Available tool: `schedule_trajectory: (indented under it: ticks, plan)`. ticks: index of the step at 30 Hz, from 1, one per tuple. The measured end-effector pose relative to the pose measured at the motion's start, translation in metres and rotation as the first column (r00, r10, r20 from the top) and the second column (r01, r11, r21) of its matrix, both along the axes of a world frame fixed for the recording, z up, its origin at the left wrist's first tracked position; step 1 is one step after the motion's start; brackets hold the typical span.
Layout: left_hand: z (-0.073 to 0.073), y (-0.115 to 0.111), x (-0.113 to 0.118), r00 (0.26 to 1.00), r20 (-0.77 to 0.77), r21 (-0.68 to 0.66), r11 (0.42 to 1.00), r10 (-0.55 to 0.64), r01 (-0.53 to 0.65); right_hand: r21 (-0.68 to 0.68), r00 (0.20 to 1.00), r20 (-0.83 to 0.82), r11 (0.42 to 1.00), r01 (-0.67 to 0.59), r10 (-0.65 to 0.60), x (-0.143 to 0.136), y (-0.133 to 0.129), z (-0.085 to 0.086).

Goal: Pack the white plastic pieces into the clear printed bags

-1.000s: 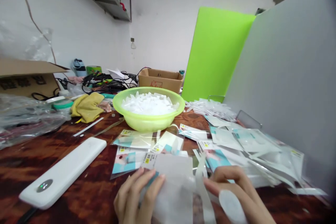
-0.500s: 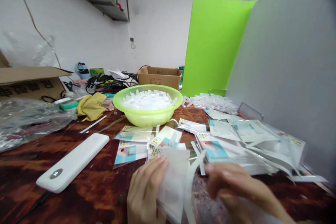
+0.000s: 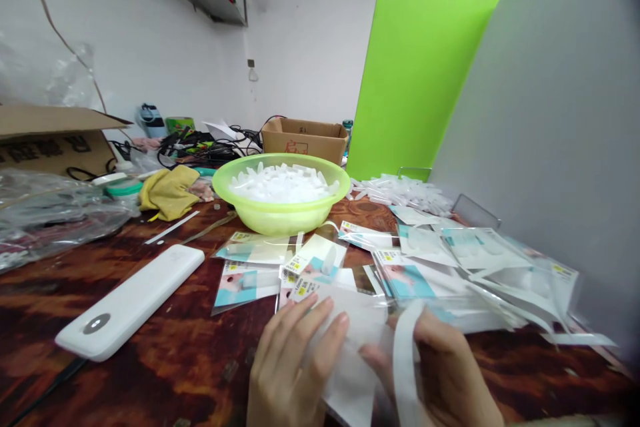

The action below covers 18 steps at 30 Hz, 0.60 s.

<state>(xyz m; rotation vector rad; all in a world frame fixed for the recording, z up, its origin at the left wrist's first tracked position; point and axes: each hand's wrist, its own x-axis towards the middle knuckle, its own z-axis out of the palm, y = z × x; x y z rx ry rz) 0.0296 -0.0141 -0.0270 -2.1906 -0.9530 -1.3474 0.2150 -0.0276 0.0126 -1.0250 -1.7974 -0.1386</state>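
A clear plastic packet with a pale card inside [image 3: 355, 333] lies in front of me on the table. My left hand [image 3: 297, 363] rests flat over its left side, fingers stretched out. At the right edge of the packet my right hand [image 3: 445, 363] is curled, its thumb on the packet and its fingertips partly hidden. A curved white strip [image 3: 406, 360] crosses in front of the right hand; I cannot tell whether it is pinched. Just beyond are printed cards in clear packets [image 3: 257, 283], some with small white pieces in them.
A green bowl [image 3: 280, 219] of small white pieces stands behind the packets. More pieces [image 3: 403, 193] are heaped by the green panel [image 3: 415, 80]. Stacked packets [image 3: 420, 283] and loose strips lie right. On the left are a white power bank [image 3: 135, 300] and a yellow cloth [image 3: 170, 193].
My right hand has moved left, from beside the packet onto its right edge. The white strip now bends over that hand. The left hand's fingers have spread and shifted slightly right.
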Motion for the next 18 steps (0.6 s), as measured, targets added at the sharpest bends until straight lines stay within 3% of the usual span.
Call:
schedule_trajectory:
  ticks: [6, 9, 11, 13, 15, 16, 18]
  plan:
    - [-0.001, -0.002, -0.003, 0.999, 0.005, -0.071, 0.996, 0.046, -0.046, 0.176, 0.998, 0.037, 0.983, 0.050, -0.057, -0.003, 0.004, -0.009]
    - [-0.001, -0.003, -0.003, 0.999, 0.044, -0.066, 0.997, 0.033, -0.030, 0.311, 0.989, 0.139, 0.947, -0.083, 0.041, -0.009, 0.006, -0.009]
    - [-0.001, -0.002, -0.003, 0.998, 0.052, -0.042, 0.999, 0.019, -0.017, 0.212, 0.937, 0.309, 0.948, -0.238, 0.166, -0.012, 0.009, -0.003]
    - [0.001, -0.001, -0.003, 1.000, 0.021, -0.038, 0.999, 0.010, -0.009, 0.022, 0.868, 0.413, 0.950, -0.312, 0.275, -0.011, 0.011, 0.004]
    - [0.003, 0.001, -0.002, 1.000, -0.013, -0.045, 0.999, -0.002, 0.002, -0.040, 0.864, 0.368, 0.934, -0.355, 0.344, -0.004, 0.011, 0.006]
    - [0.004, 0.002, -0.001, 1.000, -0.014, -0.044, 0.999, -0.018, 0.018, 0.007, 0.897, 0.283, 0.935, -0.355, 0.339, 0.001, 0.010, 0.006]
    - [0.005, 0.004, 0.002, 0.996, -0.002, -0.020, 0.996, -0.085, 0.085, 0.096, 0.972, 0.089, 0.969, -0.228, 0.220, 0.015, 0.006, 0.007]
